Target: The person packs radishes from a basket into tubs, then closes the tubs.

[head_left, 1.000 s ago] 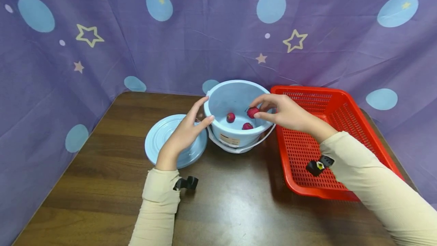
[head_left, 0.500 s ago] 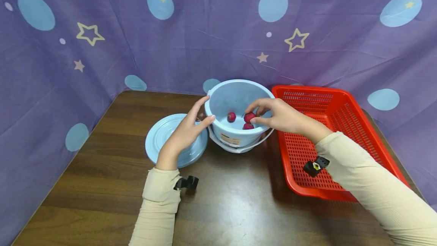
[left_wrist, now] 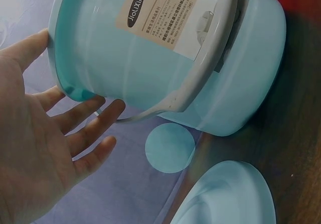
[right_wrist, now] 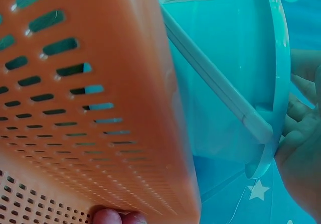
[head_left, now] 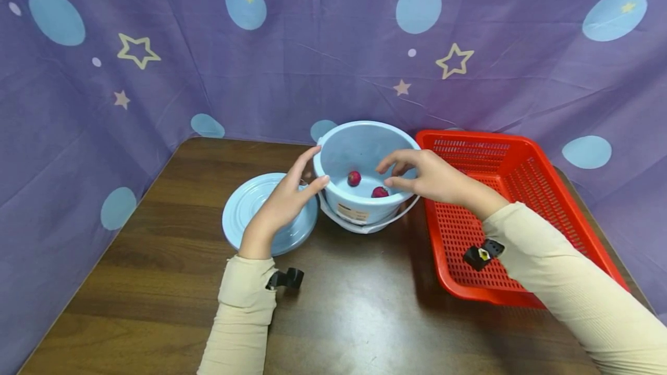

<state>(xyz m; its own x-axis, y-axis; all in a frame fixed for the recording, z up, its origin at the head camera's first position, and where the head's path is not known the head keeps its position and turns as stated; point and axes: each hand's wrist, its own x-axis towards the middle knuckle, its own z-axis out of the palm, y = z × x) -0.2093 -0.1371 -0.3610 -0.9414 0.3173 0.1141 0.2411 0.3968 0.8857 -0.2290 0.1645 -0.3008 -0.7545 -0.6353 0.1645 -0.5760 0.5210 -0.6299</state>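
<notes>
In the head view, a light-blue bucket (head_left: 367, 213) with a pale handle stands on the table. Two round, dark-red fruits, a left one (head_left: 354, 178) and a front one (head_left: 380, 192), lie on its bottom. My left hand (head_left: 286, 201) touches the rim at the left, thumb at the front edge and fingers spread along the outside. Over the bucket's right rim reaches my right hand (head_left: 424, 175), fingers loosely bent and thumb apart, with nothing seen between them. The left wrist view shows the left fingers (left_wrist: 90, 126) beside the rim.
A red perforated basket (head_left: 443, 274) stands right of the bucket. Reddish round things (right_wrist: 107, 216) show in it in the right wrist view. A light-blue lid (head_left: 239, 213) lies left, under the left forearm. A purple curtain (head_left: 333, 45) hangs behind the table.
My right hand moved slightly left and down into the bucket with a red fruit, then let it go. That fruit is no longer between the fingers. My left hand stayed on the rim.
</notes>
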